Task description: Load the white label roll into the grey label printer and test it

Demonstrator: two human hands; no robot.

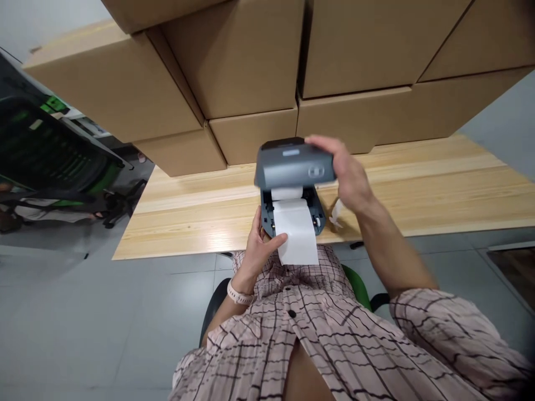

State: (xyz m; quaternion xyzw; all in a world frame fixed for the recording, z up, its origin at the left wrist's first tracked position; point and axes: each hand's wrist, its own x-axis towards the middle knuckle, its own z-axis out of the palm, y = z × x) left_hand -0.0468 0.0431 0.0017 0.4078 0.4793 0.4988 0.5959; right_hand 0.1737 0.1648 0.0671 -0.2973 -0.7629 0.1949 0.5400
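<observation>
A dark grey label printer [292, 167] stands at the near edge of a pale wooden table [418, 184], its lid raised. A white paper roll sits inside and a white strip of labels [297, 231] hangs out toward me. My left hand [259, 245] pinches the left edge of that strip, thumb on top. My right hand [345, 172] grips the right side of the raised lid, fingers over its top.
Stacked brown cardboard boxes [251, 67] fill the back of the table. A crumpled white scrap [336, 214] lies right of the printer. A dark chair with green parts [54, 150] stands left on the grey floor. I sit on a green-edged chair.
</observation>
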